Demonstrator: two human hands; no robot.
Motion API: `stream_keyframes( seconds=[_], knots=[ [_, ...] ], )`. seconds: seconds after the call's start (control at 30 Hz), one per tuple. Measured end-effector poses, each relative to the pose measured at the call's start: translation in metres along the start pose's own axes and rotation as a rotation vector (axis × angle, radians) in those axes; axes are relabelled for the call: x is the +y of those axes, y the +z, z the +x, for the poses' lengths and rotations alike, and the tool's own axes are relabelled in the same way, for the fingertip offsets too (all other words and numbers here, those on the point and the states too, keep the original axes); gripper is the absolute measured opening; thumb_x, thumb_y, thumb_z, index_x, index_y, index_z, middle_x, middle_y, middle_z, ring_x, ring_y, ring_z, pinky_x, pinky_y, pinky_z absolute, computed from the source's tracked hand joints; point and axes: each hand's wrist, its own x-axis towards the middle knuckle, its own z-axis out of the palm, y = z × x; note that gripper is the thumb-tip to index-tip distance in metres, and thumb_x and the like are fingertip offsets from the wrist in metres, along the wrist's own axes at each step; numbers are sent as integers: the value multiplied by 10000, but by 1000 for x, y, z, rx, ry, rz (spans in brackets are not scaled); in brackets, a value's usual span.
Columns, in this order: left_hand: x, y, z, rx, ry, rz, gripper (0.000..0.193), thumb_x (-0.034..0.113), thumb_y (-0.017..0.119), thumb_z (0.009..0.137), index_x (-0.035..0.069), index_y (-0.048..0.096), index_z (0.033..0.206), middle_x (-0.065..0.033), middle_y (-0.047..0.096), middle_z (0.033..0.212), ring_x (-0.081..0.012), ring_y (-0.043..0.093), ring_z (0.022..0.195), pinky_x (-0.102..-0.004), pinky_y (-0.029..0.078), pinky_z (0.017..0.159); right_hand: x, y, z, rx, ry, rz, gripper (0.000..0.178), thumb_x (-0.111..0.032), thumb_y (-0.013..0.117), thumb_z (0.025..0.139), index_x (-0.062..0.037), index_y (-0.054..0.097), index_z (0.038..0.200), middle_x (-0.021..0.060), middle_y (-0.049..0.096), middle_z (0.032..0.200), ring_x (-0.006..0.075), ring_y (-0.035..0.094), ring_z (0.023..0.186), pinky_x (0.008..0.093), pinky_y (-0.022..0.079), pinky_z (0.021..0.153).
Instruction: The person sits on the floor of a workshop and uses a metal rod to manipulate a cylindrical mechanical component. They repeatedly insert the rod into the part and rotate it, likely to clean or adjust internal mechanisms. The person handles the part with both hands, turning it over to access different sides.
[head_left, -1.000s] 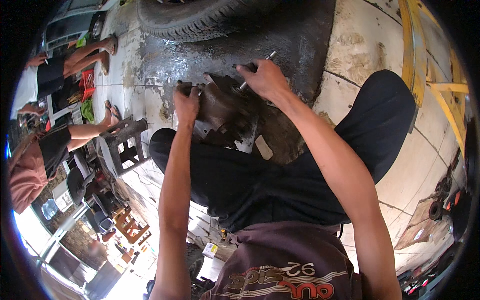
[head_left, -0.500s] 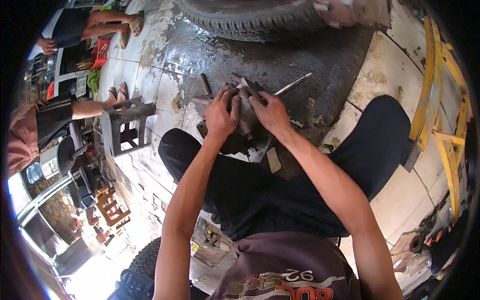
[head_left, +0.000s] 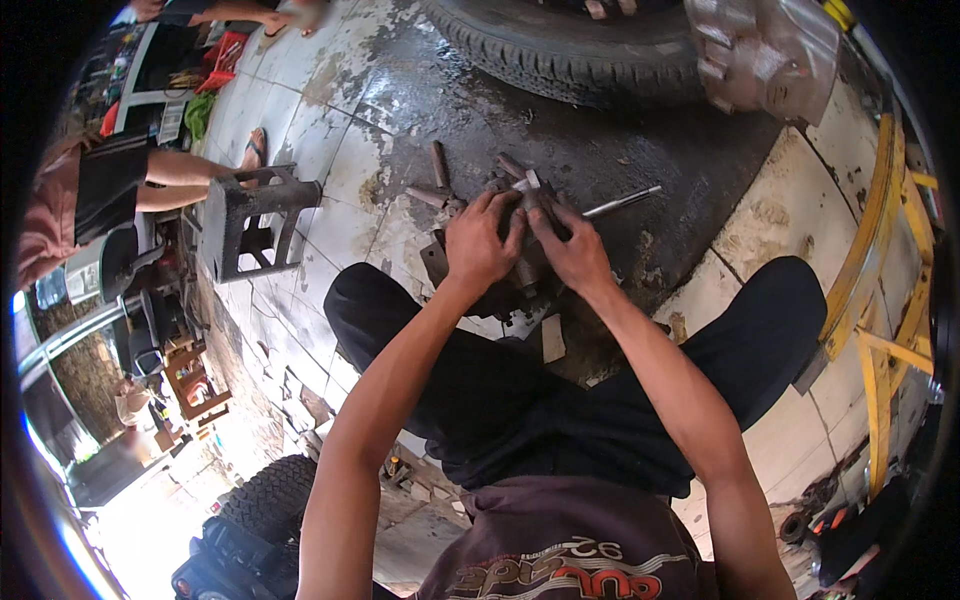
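Observation:
My left hand and my right hand meet over a dark, greasy metal assembly on the floor between my knees. Their fingers are bent and pressed close together. A small pale metal piece sticks out past the fingertips of my right hand, which is closed on it. What my left fingers grip is hidden behind them. Brownish metal arms spread from the assembly's far left side. Just right of my right hand, a shiny metal rod slants outward.
A large tyre lies ahead, beside a grey metal housing. Yellow metal frames stand at the right. To the left are a dark plastic stool and a person's leg. A pale flat scrap lies near my lap.
The view has shifted, so the assembly and both hands appear farther right and lower. My hands stay together at the assembly, with fingers slightly moved. At upper left, the other person has mostly left view.

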Motion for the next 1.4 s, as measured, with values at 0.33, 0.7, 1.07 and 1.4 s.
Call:
stream_keyframes(
  seconds=[0.33,0.7,1.07,1.4],
  knots=[
    [-2,-1,2,-26,-47,-24,373,297,671,901,55,689,1185,-147,682,1146,-371,667,1023,-468,524,883,-18,-6,6,-89,124,0,621,-562,598,972,-70,646,1348,219,652,1336,318,589,1306,367,444,1070],
    [-1,-5,2,-44,-59,-40,384,303,661,895,78,683,1205,-152,683,1152,-391,658,1035,-487,515,891,-16,-13,32,-191,156,-63,575,-536,564,999,-66,658,1317,235,648,1320,331,601,1286,379,468,1032],
    [-3,-2,3,-43,-57,-43,364,293,656,901,89,684,1201,-148,680,1138,-378,656,1033,-472,512,893,1,-3,38,-233,290,167,799,-662,347,1036,22,596,1365,255,602,1372,330,532,1335,398,383,1108],
    [-8,-4,-1,-51,-55,-43,391,310,661,885,85,692,1203,-149,679,1150,-377,650,1063,-472,502,922,-3,4,29,-266,523,555,924,-742,213,1012,20,509,1444,185,572,1417,270,536,1308,401,402,1100]
  ],
)
